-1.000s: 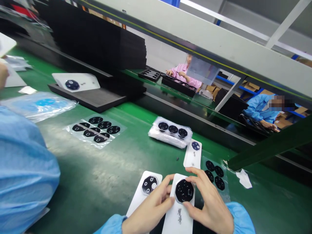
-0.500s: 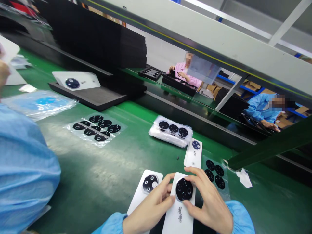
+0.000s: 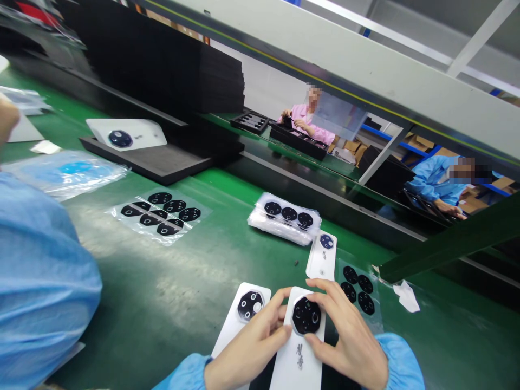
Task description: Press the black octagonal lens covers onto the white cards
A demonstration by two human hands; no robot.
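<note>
Both my hands grip a white phone back cover (image 3: 298, 357) with a black octagonal camera piece (image 3: 306, 315) near its top. My left hand (image 3: 249, 349) pinches the cover's left edge. My right hand (image 3: 349, 341) curls round the right edge, its thumb and forefinger touching the camera piece. A second white cover (image 3: 238, 319) with a black camera ring lies just left of it on the green belt. A third, smaller-looking cover (image 3: 322, 255) lies just beyond my fingers.
Clear film sheets carry black camera pieces: one (image 3: 160, 214) at the left, a stack (image 3: 286, 216) in the middle, one (image 3: 358, 292) by my right hand. A black tray (image 3: 162, 162) bears another white cover. A co-worker's blue sleeve (image 3: 36, 281) fills the left. Other people work beyond the belt.
Almost nothing has moved; my hands stay on the cover and the view has shifted slightly.
</note>
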